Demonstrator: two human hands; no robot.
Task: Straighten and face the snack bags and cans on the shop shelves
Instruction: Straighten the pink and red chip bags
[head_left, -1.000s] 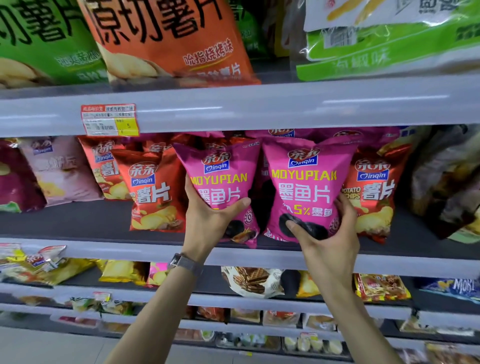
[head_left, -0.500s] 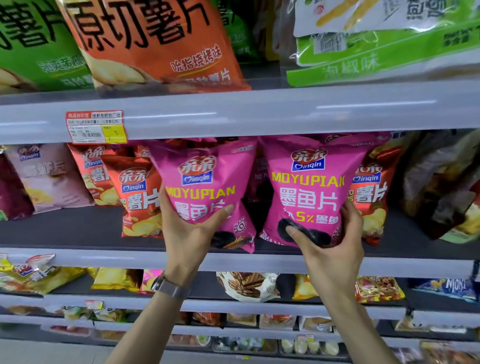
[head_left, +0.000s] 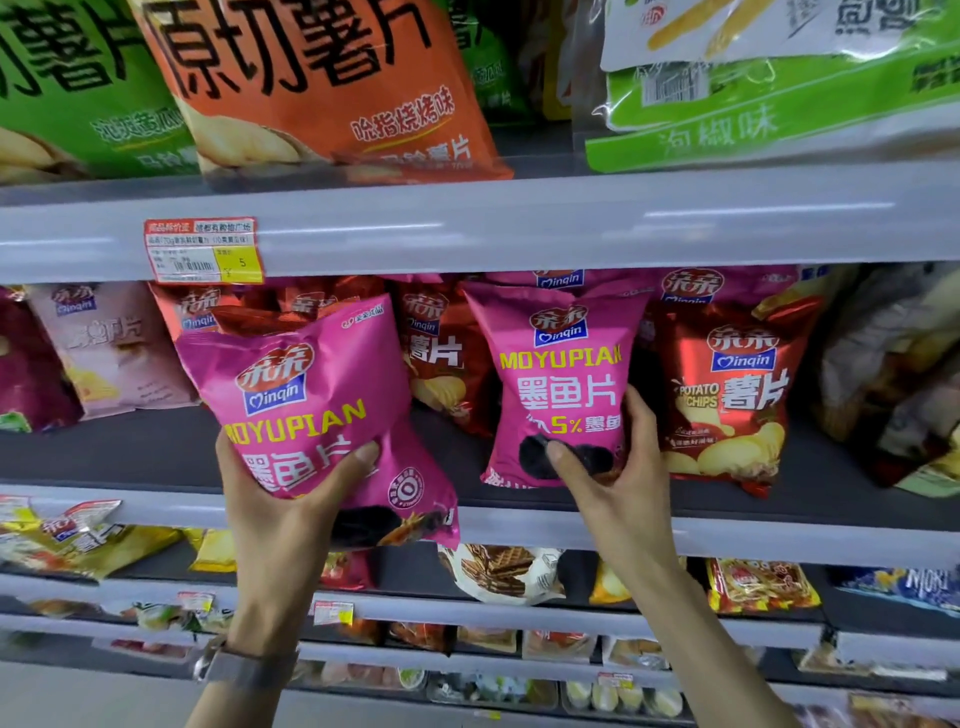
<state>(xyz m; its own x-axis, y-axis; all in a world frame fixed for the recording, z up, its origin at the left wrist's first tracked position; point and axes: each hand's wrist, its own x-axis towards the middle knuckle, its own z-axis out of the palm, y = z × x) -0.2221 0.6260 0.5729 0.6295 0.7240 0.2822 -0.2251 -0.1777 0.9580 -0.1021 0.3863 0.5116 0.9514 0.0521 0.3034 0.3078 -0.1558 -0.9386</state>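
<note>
Two pink Moyupian snack bags sit at the middle shelf. My left hand grips the left pink bag by its lower part; that bag is tilted and hangs out past the shelf's front lip. My right hand holds the right pink bag at its bottom corner, thumb on the front; this bag stands upright on the shelf. Red potato chip bags stand to the right and behind, between the pink ones.
Large orange and green bags fill the shelf above, which carries a price tag. Pale pink bags stand at the left, dark bags at the right. Lower shelves hold yellow and wafer packs.
My left hand has pulled the left pink bag forward and down to the left, off the shelf face, tilting it. The right hand keeps its hold on the right bag.
</note>
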